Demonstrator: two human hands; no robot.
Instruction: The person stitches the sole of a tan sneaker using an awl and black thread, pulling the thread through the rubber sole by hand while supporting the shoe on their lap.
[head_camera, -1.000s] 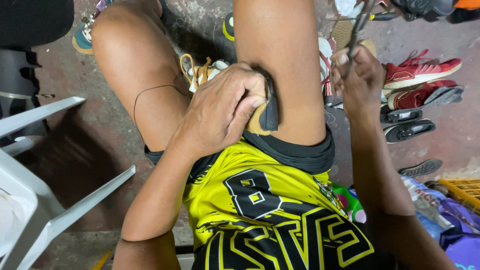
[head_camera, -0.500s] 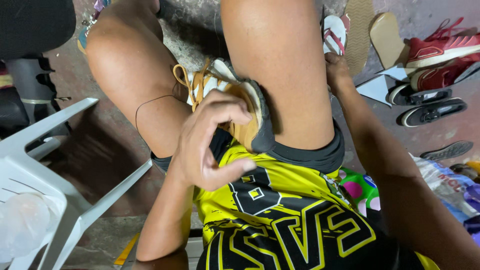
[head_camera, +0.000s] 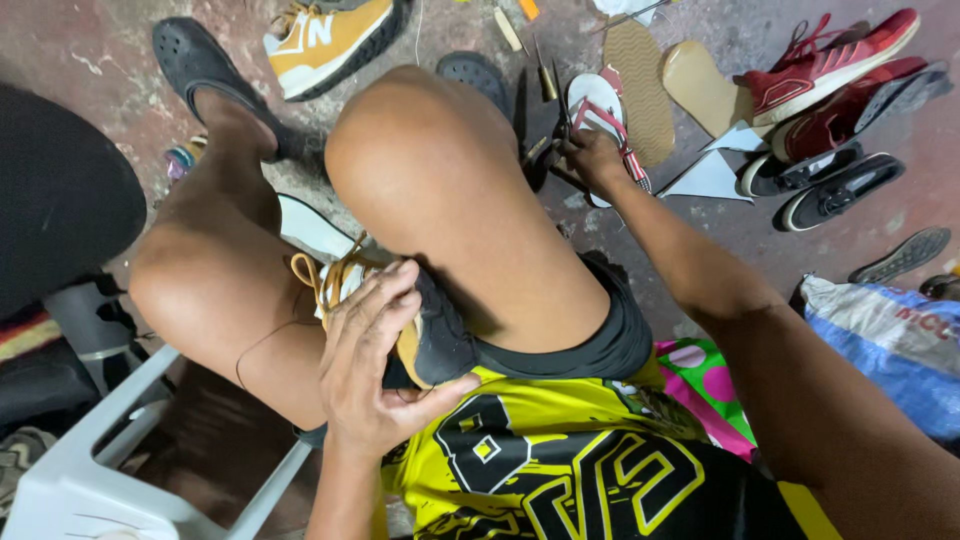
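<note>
Here, the largest thing in sight is the seated person's own legs, bare knees up, with a white plastic chair (head_camera: 95, 470) at the lower left and a scatter of footwear across the concrete floor (head_camera: 690, 230). Wedged between the thighs sits a tan shoe (head_camera: 400, 320) with yellow-orange laces and a dark sole, heel end toward the lap. It looks light and fairly soft in the upper, stiffer along the sole, so the sole edge and heel seem the sure places to grip; the loose laces would only slip. The left hand (head_camera: 375, 365) is closed over it, fingers spread across the upper, thumb hooked under the dark sole, wrist bent back toward the belly. The right hand (head_camera: 595, 155) is stretched far forward, arm nearly straight, fingers curled down among small tools beside a white sandal with red straps (head_camera: 605, 105); whether it has actually pinched anything I cannot tell. Red sneakers (head_camera: 830, 65) lie well apart, farther right.
</note>
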